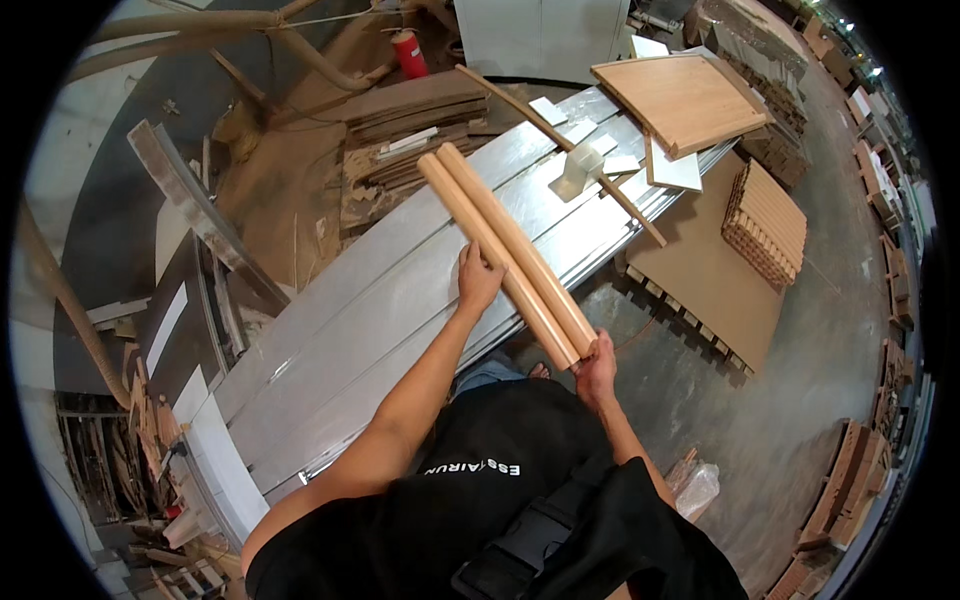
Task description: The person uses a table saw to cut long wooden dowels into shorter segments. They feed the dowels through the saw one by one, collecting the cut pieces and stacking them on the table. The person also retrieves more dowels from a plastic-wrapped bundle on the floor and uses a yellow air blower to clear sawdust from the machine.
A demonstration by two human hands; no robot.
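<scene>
Right hand (pixel 598 376): From afar, I see its fingers curled around the near ends of two poles (pixel 464 212).
Left hand (pixel 482 284): Fingers half-bent against one pole; I cannot tell its grip.
Poles: Side by side across the table (pixel 340 312), near ends overhanging; probably stiff, moderately heavy, slick. I'd grip toward both ends.
Hidden: Undersides, some fingertips.

The 2 rods (pixel 517 247) are smooth wood with a glossy finish. The table (pixel 350 310) is smooth, reflective metal. The shirt (pixel 510 430) is matt cloth. The wrapper (pixel 702 488) appears to be glossy plastic.
</scene>
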